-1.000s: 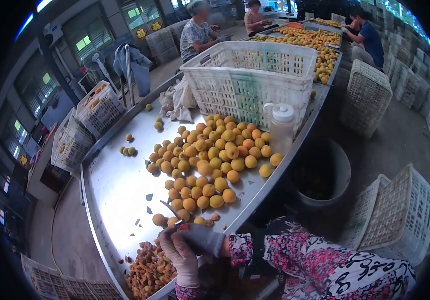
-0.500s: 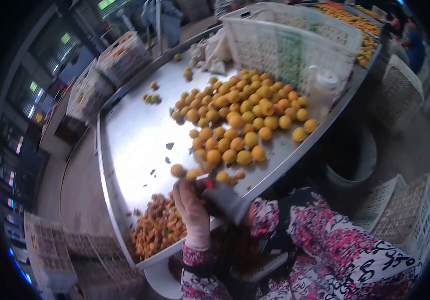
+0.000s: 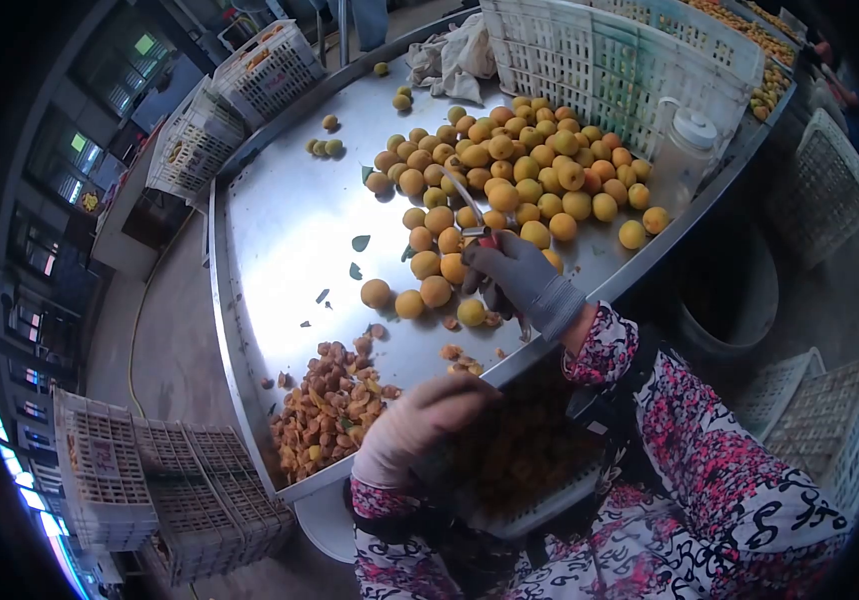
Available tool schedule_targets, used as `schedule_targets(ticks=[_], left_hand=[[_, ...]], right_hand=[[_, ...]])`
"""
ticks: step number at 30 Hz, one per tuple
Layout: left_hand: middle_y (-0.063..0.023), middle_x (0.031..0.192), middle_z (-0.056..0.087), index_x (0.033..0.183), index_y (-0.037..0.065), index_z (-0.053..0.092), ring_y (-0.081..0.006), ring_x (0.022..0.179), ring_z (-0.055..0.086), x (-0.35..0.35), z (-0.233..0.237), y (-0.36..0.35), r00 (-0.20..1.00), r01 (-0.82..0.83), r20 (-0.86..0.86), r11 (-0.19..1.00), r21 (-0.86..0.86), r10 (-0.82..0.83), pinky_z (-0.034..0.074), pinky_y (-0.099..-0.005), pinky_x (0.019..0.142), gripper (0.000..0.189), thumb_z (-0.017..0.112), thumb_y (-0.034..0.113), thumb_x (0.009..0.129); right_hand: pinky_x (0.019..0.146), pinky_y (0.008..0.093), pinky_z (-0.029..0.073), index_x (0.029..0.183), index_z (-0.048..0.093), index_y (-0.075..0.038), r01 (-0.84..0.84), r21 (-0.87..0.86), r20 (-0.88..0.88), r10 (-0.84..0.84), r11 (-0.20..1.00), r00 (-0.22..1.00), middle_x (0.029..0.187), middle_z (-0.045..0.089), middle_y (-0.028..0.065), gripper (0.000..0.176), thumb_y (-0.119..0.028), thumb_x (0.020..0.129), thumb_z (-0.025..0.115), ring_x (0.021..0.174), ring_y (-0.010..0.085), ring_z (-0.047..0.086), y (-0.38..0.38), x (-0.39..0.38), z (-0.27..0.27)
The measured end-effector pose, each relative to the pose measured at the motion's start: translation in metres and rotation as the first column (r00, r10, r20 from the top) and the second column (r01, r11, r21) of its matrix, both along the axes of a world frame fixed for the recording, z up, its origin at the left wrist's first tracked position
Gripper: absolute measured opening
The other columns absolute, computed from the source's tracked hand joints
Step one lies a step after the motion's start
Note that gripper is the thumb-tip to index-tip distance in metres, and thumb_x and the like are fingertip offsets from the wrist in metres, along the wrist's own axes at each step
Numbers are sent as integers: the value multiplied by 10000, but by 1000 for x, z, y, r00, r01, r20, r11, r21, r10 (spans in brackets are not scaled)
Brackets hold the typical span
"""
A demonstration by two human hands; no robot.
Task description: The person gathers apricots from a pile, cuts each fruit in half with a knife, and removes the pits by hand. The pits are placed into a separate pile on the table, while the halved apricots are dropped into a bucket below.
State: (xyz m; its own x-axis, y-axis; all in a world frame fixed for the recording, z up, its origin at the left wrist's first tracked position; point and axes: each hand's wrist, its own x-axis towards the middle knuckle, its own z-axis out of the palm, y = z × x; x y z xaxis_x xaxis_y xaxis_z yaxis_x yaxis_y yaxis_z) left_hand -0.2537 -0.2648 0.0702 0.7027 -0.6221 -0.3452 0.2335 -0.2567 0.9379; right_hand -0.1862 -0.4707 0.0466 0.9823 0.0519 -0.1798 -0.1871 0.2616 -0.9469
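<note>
My right hand [image 3: 525, 278], in a grey glove, grips a curved knife [image 3: 469, 205]. A little red of the handle shows at the fingers, and the thin blade points up across the apricots [image 3: 540, 180] heaped on the metal table [image 3: 280, 240]. My left hand [image 3: 430, 410], in a pale glove, hovers at the table's front edge, above a crate of orange-brown pieces [image 3: 530, 450] below. Motion smears its fingers, so whether they hold anything is hidden. Left of it lies a pile of apricot pits [image 3: 335, 395]. A few fruit scraps [image 3: 460, 358] lie near the edge.
A large white crate [image 3: 610, 75] and a lidded plastic jar [image 3: 685, 145] stand on the table's far right. A crumpled cloth [image 3: 455, 55] lies at the back. Stacked crates [image 3: 100, 470] stand lower left, and a round bin [image 3: 725, 300] is on the right.
My hands have parted. The right, with the knife, has moved up and right over the apricots; the left has moved down and right from beside the pits to the table edge. The view has shifted slightly.
</note>
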Motion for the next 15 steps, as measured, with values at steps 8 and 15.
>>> schedule_targets(ticks=[8,15], left_hand=[[-115,1023,625,1044,79,650,-250,999,578,36,-46,-10,765,-171,641,942,290,-59,437,-334,884,269,629,141,783],[-100,844,649,926,110,681,-290,937,586,51,-60,-21,808,-319,579,745,586,-110,452,-391,817,202,682,188,740]], right_hand=[[396,183,361,877,575,-54,156,138,155,-176,978,972,650,560,0,255,-308,884,596,453,46,470,-4,5,-14],[388,186,365,842,571,-51,101,108,58,-108,989,992,635,541,-12,280,-327,875,609,446,39,461,-12,-6,0]])
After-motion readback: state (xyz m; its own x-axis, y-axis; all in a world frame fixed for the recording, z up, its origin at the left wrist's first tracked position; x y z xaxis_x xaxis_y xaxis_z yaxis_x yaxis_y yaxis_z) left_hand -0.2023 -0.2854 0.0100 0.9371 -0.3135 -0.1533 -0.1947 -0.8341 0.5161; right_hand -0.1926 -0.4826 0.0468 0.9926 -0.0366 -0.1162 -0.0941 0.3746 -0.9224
